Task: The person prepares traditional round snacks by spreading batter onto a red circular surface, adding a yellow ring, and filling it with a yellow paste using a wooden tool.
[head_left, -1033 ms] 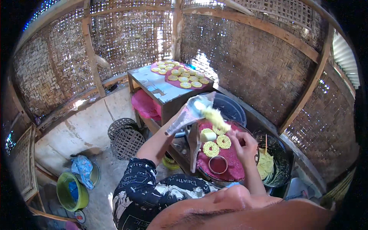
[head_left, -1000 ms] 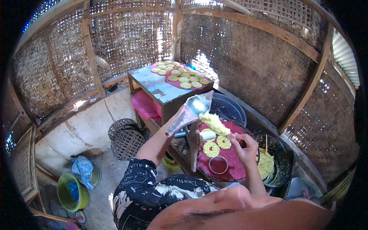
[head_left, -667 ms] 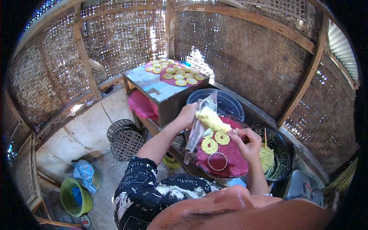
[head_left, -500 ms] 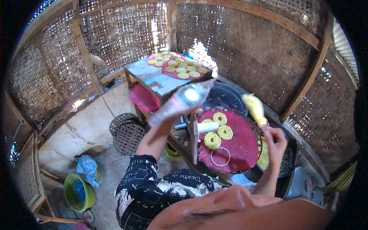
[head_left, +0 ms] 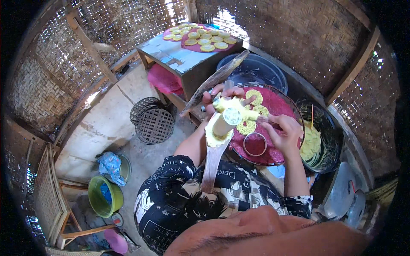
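Note:
My left hand [head_left: 226, 91] is closed round a two-part wooden press. One part is a long dark wooden bar [head_left: 200, 96]. The other is a wooden handle [head_left: 212, 168] bearing a pale cylinder [head_left: 223, 124], with yellow dough smeared round its base. More yellow dough [head_left: 230, 104] lies against my left fingers. My right hand [head_left: 282, 130] pinches a dough-covered utensil, its tip at that dough; its exact kind is hidden. Below, several yellow dough rings [head_left: 247, 127] and a thin pale hoop [head_left: 255, 144] lie on a red sheet [head_left: 279, 102] over a round tray.
A black basin [head_left: 329, 149] of yellow dough with a stick stands right of the tray. Behind are a dark tub [head_left: 273, 70] and a table [head_left: 166, 55] carrying more rings on red sheets. Woven trays [head_left: 156, 126] and a green bucket [head_left: 102, 196] are at left.
My right hand has brought the dough-covered utensil left and inward to the press. The press has turned, its pale cylinder now pointing up toward me. The view has shifted.

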